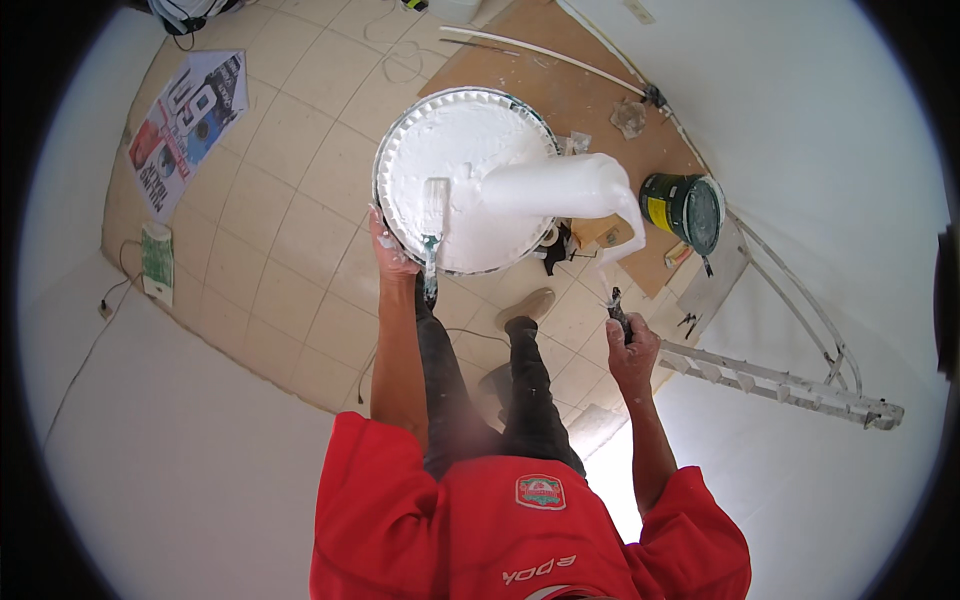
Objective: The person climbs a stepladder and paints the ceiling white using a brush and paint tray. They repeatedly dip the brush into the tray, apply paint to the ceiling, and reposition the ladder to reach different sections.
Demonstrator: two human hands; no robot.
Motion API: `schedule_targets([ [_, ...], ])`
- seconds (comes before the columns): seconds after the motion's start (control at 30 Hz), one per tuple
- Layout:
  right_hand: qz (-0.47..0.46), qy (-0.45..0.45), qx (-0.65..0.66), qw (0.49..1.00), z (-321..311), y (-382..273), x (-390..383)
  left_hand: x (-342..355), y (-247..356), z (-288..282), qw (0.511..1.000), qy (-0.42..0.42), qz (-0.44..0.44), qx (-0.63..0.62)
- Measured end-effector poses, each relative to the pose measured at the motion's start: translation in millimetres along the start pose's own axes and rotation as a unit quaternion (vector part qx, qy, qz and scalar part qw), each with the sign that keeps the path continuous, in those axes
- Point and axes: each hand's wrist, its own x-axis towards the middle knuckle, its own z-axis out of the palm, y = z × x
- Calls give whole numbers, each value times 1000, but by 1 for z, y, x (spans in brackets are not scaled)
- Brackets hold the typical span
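Observation:
A round bucket [383, 150] of thick white paint is held up in front of me, its green rim smeared white. My left hand [392, 250] grips its near-left side, the fingers partly hidden behind it. Closed around the dark handle of a paint roller [560, 187] is my right hand [633, 352], to the right of and nearer than the bucket. The roller's sleeve is thickly coated in white and lies over the bucket's right part. A paintbrush [432, 225] rests across the near rim, its bristles on the paint and its dark handle sticking out toward me.
On the right, a dark green bucket [682, 212] stands on brown floor covering [540, 75], near a ladder [770, 382] by the wall. A printed banner [190, 130] and a green-and-white box-like item [157, 264] lie on the tiles at left. Cables cross the floor.

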Motion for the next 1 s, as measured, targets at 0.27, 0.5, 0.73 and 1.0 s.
schedule_targets([
  [0.27,77,-48,160,983,6,15,-8,-5,-3,11,999,33,8,8],
  [0.5,182,-120,334,917,8,9,-17,-10,-9,14,999,10,13,-33],
  [0.73,193,-129,381,895,2,6,-18,-12,-20,25,1000,4,-2,-17],
  [1.0,153,-95,252,951,9,-1,-9,-9,-21,29,1000,6,0,6],
])
